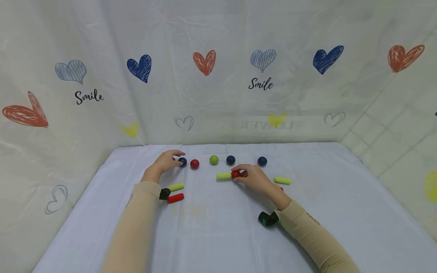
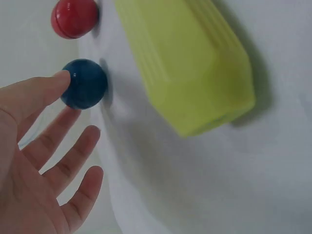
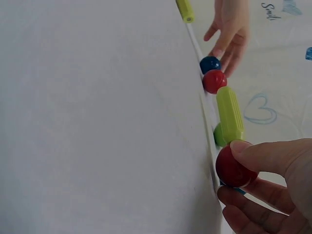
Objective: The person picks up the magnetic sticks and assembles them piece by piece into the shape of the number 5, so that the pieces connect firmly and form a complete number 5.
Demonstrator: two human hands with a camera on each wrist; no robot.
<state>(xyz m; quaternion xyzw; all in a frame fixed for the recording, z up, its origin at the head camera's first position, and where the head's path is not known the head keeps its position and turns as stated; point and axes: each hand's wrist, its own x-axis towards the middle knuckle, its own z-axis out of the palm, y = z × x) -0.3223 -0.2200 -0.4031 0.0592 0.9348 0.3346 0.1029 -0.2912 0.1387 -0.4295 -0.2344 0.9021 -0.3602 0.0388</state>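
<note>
My left hand is at the far left of the table, thumb and index finger on either side of a dark blue ball; its other fingers spread loosely. Beside that ball sits a red ball. Thumb and fingers of my right hand pinch another red ball near the middle. A yellow-green ribbed stick points left from this ball, its end against it; whether the two are joined I cannot tell.
Along the back lie a green ball and two dark blue balls, one nearer the middle. A yellow-green stick and a red stick lie by the left wrist. Another yellow-green stick is at right, near a mostly hidden red piece.
</note>
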